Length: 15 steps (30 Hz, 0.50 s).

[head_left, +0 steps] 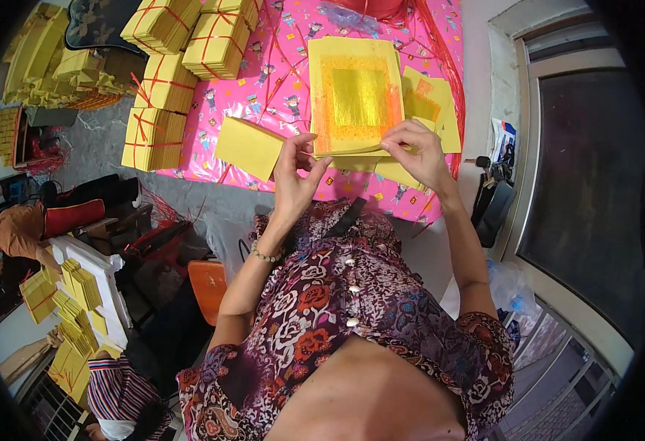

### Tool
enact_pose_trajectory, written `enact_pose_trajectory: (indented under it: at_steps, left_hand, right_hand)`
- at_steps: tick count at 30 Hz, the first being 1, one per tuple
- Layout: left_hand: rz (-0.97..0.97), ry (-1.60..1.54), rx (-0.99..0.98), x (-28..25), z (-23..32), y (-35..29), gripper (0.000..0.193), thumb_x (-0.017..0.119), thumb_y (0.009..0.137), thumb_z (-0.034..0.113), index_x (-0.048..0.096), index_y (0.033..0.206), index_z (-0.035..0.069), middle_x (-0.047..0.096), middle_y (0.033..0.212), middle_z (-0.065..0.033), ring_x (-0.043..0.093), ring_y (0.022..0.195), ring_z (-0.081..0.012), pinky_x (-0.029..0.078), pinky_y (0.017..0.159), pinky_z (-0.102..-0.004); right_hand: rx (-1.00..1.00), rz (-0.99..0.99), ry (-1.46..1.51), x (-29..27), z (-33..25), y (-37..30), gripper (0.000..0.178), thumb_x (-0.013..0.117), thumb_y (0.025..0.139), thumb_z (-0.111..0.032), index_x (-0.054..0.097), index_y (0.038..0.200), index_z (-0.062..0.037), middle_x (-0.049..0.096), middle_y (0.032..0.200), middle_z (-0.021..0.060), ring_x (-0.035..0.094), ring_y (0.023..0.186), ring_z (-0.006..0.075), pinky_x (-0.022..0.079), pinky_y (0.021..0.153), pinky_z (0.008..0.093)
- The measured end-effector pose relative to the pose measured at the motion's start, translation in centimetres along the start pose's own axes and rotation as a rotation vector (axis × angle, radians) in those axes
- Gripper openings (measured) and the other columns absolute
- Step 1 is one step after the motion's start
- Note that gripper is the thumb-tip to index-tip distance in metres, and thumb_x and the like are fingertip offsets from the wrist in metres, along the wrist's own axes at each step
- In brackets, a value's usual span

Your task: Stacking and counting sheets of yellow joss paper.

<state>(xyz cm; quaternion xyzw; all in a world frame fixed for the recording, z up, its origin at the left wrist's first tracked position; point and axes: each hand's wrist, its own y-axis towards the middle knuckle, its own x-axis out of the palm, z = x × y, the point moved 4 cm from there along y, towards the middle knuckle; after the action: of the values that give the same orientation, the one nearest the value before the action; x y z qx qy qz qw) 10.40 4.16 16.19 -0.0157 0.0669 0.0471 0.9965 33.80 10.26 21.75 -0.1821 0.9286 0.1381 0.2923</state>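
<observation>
A stack of yellow paper sheets point(319, 92), its top sheet bearing an orange print and a shiny gold foil square point(359, 98), is in front of me on the pink table. My left hand point(297, 175) is at the stack's near left corner, fingers and thumb on either side of it. At the near right corner my right hand point(419, 153) pinches the sheets' edge between thumb and fingers. The near edge looks slightly raised. More yellow sheets point(444, 110) lie partly under the stack to the right. A plain yellow packet point(250, 147) rests left of my left hand.
Yellow bundles tied with red string point(153, 140) stand along the table's left side. Red strings point(451, 62) hang down its right side, near a window point(587, 176). An orange stool point(209, 290) is to my left. Another person in striped clothing point(120, 386) is at lower left, near more yellow bundles.
</observation>
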Motion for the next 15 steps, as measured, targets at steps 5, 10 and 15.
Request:
enact_pose_trajectory:
  at_steps: [5, 10, 15]
  left_hand:
    - [0.017, 0.035, 0.029, 0.16, 0.53, 0.1, 0.04, 0.071, 0.083, 0.004, 0.053, 0.119, 0.005, 0.052, 0.086, 0.0013, 0.055, 0.07, -0.0058, 0.047, 0.061, -0.02]
    - [0.031, 0.074, 0.033, 0.23, 0.71, 0.03, 0.038, 0.072, 0.084, 0.005, 0.055, 0.118, 0.005, 0.052, 0.083, 0.002, 0.053, 0.069, -0.0056, 0.045, 0.06, -0.0196]
    - [0.03, 0.064, 0.029, 0.31, 0.67, 0.03, 0.038, 0.072, 0.084, 0.006, 0.055, 0.118, 0.005, 0.052, 0.083, 0.0024, 0.053, 0.069, -0.0054, 0.045, 0.06, -0.0197]
  right_hand:
    - [0.07, 0.023, 0.073, 0.3, 1.02, -0.02, 0.011, 0.071, 0.083, -0.011, 0.07, 0.082, 0.0, 0.065, 0.081, 0.0061, 0.058, 0.077, 0.0162, 0.046, 0.069, 0.0287]
    - [0.069, 0.018, 0.084, 0.33, 1.01, 0.04, 0.011, 0.071, 0.084, -0.011, 0.07, 0.082, -0.0001, 0.065, 0.081, 0.006, 0.057, 0.077, 0.0155, 0.046, 0.068, 0.028]
    - [0.074, 0.027, 0.103, 0.39, 1.27, -0.06, 0.01, 0.07, 0.084, -0.011, 0.07, 0.081, -0.0007, 0.065, 0.081, 0.0057, 0.057, 0.078, 0.0153, 0.046, 0.068, 0.0283]
